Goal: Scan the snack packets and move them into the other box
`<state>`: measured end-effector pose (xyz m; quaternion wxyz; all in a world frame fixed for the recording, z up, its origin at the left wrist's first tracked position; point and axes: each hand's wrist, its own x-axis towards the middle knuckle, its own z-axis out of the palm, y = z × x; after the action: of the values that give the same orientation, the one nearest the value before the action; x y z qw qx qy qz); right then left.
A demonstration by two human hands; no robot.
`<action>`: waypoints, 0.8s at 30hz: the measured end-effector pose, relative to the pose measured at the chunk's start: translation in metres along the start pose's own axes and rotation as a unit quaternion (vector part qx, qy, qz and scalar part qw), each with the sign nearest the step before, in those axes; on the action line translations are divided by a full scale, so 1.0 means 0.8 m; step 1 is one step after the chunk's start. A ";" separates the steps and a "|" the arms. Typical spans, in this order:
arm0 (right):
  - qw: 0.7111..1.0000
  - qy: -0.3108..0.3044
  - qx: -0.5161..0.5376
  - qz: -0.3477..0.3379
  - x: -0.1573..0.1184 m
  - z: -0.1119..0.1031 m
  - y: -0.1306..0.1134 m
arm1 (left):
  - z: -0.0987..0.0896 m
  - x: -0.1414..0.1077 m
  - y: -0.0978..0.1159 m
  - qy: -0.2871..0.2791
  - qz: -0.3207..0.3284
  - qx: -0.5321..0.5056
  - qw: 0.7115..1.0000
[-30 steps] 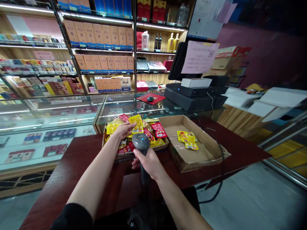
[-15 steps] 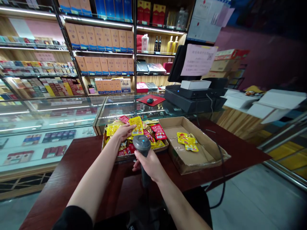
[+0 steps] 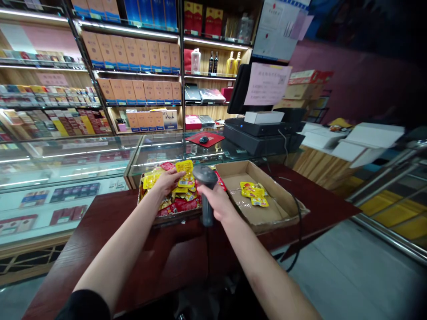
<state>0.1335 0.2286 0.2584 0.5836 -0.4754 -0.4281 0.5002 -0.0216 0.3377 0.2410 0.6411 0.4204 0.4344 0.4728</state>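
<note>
My left hand (image 3: pixel 167 181) is closed on a yellow snack packet (image 3: pixel 185 173), held up over a cardboard box (image 3: pixel 180 218) full of yellow and red packets. My right hand (image 3: pixel 216 200) wraps round the handle of a grey barcode scanner (image 3: pixel 206 178). The scanner's head is just right of the held packet, over the box's right part. To the right stands a second, shallow cardboard box (image 3: pixel 280 209), in which several yellow packets (image 3: pixel 254 193) lie together.
Both boxes rest on a dark red tabletop (image 3: pixel 126 231). Behind are a glass display counter (image 3: pixel 160 149), a mouse (image 3: pixel 203 139) on a red mat, and a monitor (image 3: pixel 238 89) on a black cash drawer (image 3: pixel 260 138). A black cable (image 3: pixel 300 222) hangs over the table's right edge.
My right hand has raised the scanner and moved it a little right, closer to the held packet. My left hand still holds the yellow packet. The view has shifted slightly.
</note>
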 end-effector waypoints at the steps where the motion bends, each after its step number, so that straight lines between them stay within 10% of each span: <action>1: 1.000 0.009 0.012 0.014 0.012 -0.004 -0.008 | 0.005 -0.003 0.005 -0.010 0.005 0.013 1.000; 7: 0.992 0.017 0.086 0.094 0.059 -0.042 -0.047 | 0.061 -0.017 0.024 -0.054 -0.026 0.019 0.998; 19: 0.980 0.159 0.106 0.061 0.045 -0.227 -0.086 | 0.269 -0.005 -0.016 -0.194 -0.152 -0.048 0.968; 24: 0.973 0.221 0.056 0.034 0.037 -0.252 -0.087 | 0.288 -0.007 -0.032 -0.189 -0.150 0.002 0.970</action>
<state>0.3460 0.2288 0.2907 0.6719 -0.5552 -0.2433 0.4257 0.2032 0.2975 0.2791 0.7745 0.4334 0.3641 0.2825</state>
